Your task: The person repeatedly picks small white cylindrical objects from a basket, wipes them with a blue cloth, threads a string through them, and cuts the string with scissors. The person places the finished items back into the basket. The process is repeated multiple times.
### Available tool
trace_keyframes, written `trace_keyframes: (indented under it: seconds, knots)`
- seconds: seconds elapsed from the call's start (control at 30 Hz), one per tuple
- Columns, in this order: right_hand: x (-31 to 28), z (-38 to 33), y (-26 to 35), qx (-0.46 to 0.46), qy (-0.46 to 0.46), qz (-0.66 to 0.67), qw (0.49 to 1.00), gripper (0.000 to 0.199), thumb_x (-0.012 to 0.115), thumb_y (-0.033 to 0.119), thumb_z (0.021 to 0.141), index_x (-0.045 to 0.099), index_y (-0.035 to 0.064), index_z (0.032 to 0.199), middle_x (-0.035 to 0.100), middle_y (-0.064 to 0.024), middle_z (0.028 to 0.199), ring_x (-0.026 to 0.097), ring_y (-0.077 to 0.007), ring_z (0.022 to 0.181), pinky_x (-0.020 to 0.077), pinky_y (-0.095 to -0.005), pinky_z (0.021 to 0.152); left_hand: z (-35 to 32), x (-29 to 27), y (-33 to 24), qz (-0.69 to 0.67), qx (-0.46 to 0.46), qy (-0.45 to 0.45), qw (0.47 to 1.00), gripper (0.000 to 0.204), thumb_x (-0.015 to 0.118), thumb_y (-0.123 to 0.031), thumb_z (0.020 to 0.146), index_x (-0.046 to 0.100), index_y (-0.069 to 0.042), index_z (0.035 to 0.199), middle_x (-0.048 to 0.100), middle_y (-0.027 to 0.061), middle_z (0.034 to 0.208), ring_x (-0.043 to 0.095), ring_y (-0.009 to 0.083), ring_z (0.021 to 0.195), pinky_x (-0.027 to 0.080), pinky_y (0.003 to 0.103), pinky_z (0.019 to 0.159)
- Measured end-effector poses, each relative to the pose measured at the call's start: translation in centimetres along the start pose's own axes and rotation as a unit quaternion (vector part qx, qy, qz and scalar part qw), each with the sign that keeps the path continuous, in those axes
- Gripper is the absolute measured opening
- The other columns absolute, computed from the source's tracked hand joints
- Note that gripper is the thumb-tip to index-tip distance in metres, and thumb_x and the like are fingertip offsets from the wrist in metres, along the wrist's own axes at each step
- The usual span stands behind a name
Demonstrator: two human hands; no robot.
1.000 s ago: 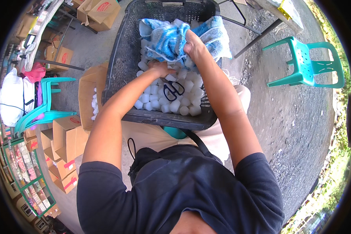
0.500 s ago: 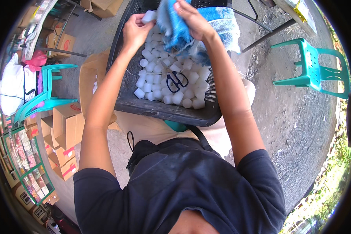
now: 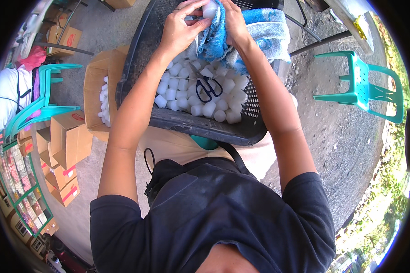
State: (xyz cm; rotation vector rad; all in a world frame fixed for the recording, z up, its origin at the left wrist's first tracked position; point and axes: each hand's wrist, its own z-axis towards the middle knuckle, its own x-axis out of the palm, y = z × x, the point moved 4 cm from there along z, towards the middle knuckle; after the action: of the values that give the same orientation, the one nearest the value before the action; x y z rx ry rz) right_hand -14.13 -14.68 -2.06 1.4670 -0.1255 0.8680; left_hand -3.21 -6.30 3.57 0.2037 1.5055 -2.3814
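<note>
My left hand [image 3: 182, 29] pinches a small white votive candle [image 3: 209, 10] at the far end of the black crate. Pressed against that candle is a blue-and-white towel [image 3: 216, 34], bunched up in my right hand [image 3: 235, 22]. More of the towel drapes over the crate's right side. Below my hands, many short white candles [image 3: 183, 85] lie heaped in the black plastic crate [image 3: 187, 126], which rests at my lap. A pair of dark-handled scissors [image 3: 209, 89] lies on top of the heap, blades pointing away to the left.
Left of the crate stands an open cardboard box [image 3: 93, 109] with white pieces inside. Several more cartons [image 3: 70, 141] and a green plastic chair [image 3: 45, 100] are beyond it. At the right, another green chair [image 3: 357, 84] stands on rough ground near a table leg [image 3: 321, 43].
My left hand has moved right and brought the candle against the towel. My right hand has closed in with the cloth. The view has shifted slightly, showing more of the box at left.
</note>
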Motion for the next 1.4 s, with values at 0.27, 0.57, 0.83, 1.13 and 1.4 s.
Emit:
trace_keyframes:
  seconds: [0.27,0.57,0.83,1.13,1.4]
  knots:
    - [0.2,-0.9,2.2,-0.043,-0.059,-0.116,0.991,0.026,0.047,0.019,0.100,0.057,0.0016,0.116,0.063,-0.0040,0.106,0.059,-0.0130,0.096,0.0466,-0.0266,0.086,0.7,-0.4,0.1,-0.082,-0.032,-0.016,0.996,0.040,0.069,-0.002,0.083,0.057,0.001,0.121,0.063,0.0098,0.112,0.063,0.0143,0.095,0.052,0.025,0.080]
    - [4.8,-3.0,6.5,-0.094,0.093,-0.464,0.876,0.035,0.054,0.031,0.095,0.055,0.0043,0.118,0.061,-0.0136,0.092,0.059,-0.0258,0.086,0.0469,-0.0353,0.076,0.3,-2.3,1.9,-0.173,-0.073,0.005,0.982,0.030,0.075,-0.010,0.081,0.062,0.003,0.105,0.065,0.0064,0.097,0.062,0.0107,0.088,0.053,0.024,0.081]
    - [2.6,-2.7,6.3,-0.096,-0.005,-0.352,0.931,0.024,0.060,0.026,0.094,0.063,0.0032,0.097,0.064,-0.0028,0.085,0.058,-0.0105,0.072,0.0497,-0.0266,0.065,-0.5,-0.2,-0.1,-0.168,-0.023,0.051,0.984,0.041,0.079,-0.016,0.077,0.061,0.005,0.108,0.066,0.0080,0.097,0.063,0.0113,0.088,0.054,0.025,0.077]
    - [3.6,-3.7,9.2,-0.001,-0.014,-0.128,0.992,0.034,0.059,0.029,0.095,0.061,-0.0008,0.110,0.066,-0.0057,0.091,0.058,-0.0110,0.086,0.0473,-0.0261,0.075,0.7,-1.3,-0.8,-0.248,-0.034,0.037,0.968,0.044,0.061,-0.033,0.093,0.054,0.002,0.119,0.063,0.0082,0.104,0.061,0.0132,0.087,0.052,0.028,0.078]
    - [7.2,-5.9,8.6,-0.127,-0.007,-0.355,0.926,0.025,0.063,0.019,0.089,0.057,-0.0014,0.103,0.065,-0.0142,0.085,0.060,-0.0165,0.081,0.0481,-0.0337,0.074,-0.6,-1.0,-1.2,-0.314,-0.040,0.072,0.946,0.040,0.055,-0.036,0.095,0.049,-0.002,0.113,0.057,0.0038,0.099,0.052,0.0097,0.081,0.044,0.026,0.072]
